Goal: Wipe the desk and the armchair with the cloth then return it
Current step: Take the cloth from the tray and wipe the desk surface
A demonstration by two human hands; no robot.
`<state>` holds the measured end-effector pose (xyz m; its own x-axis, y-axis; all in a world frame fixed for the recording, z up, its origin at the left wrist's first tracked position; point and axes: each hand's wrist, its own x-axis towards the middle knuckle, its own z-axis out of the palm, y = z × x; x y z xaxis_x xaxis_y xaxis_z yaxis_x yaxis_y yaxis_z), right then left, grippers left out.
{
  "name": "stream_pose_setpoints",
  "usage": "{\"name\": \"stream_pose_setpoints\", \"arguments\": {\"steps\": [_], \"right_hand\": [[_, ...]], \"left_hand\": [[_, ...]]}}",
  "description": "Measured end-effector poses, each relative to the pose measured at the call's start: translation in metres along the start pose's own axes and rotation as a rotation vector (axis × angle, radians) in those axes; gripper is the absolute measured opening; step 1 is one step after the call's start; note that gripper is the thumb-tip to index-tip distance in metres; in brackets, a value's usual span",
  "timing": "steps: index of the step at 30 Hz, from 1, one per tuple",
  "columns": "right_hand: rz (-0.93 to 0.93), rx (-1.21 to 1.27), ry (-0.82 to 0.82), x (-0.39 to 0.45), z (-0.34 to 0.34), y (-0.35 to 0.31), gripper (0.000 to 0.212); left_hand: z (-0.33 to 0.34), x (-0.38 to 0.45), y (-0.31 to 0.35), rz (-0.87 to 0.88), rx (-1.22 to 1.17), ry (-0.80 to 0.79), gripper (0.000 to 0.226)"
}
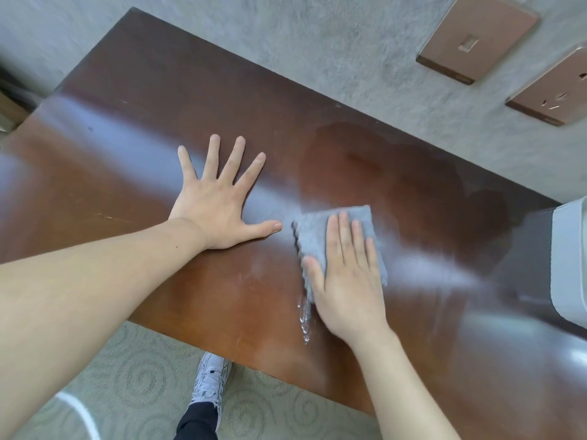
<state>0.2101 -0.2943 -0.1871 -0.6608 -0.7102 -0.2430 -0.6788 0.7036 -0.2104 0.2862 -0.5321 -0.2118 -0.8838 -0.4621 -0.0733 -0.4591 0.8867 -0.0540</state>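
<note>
Right hand (347, 274) flat, fingers together, pressing grey cloth (320, 236) on bench (158, 90). Left hand (219, 198) splayed flat beside it, holding nothing.

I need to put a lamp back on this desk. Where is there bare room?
The desk is bare left of the left hand, out to its far-left corner by the wall. Also bare behind the cloth, though damp. The right edge is crowded by a white object; the right hand presses the cloth mid-desk.
</note>
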Motion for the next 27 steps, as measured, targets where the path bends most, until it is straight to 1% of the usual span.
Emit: {"name": "stream_pose_setpoints", "arguments": {"steps": [3, 7, 10, 12, 17, 19, 23, 27], "right_hand": [[0.042, -0.025, 0.033, 0.063, -0.013, 0.008, 0.074], [0.041, -0.049, 0.023, 0.141, -0.03, 0.016, 0.069], [0.007, -0.046, 0.061, 0.175, -0.036, 0.008, 0.063], [-0.022, -0.039, 0.117, 0.18, -0.037, 0.002, 0.058], [-0.182, 0.064, 0.152, 0.145, -0.027, 0.0, 0.051], [-0.2, 0.099, 0.16, 0.116, -0.02, -0.002, 0.049], [-0.165, 0.156, 0.147, 0.046, -0.005, -0.006, 0.05], [-0.069, 0.219, 0.096, -0.022, 0.004, -0.006, 0.052]], "left_hand": [[0.0, 0.0, 0.0, 0.001, 0.007, 0.004, 0.116], [0.001, 0.0, 0.0, 0.005, 0.014, 0.017, 0.116], [0.001, 0.001, 0.0, 0.004, 0.006, 0.023, 0.117], [0.001, 0.001, 0.0, 0.005, -0.002, 0.028, 0.116], [0.0, 0.0, 0.0, 0.001, -0.014, 0.022, 0.116], [-0.002, 0.0, 0.0, -0.001, -0.025, 0.012, 0.117], [-0.002, -0.001, 0.0, -0.005, -0.028, 0.017, 0.117], [-0.001, -0.001, 0.0, -0.005, -0.035, 0.014, 0.116]]}}
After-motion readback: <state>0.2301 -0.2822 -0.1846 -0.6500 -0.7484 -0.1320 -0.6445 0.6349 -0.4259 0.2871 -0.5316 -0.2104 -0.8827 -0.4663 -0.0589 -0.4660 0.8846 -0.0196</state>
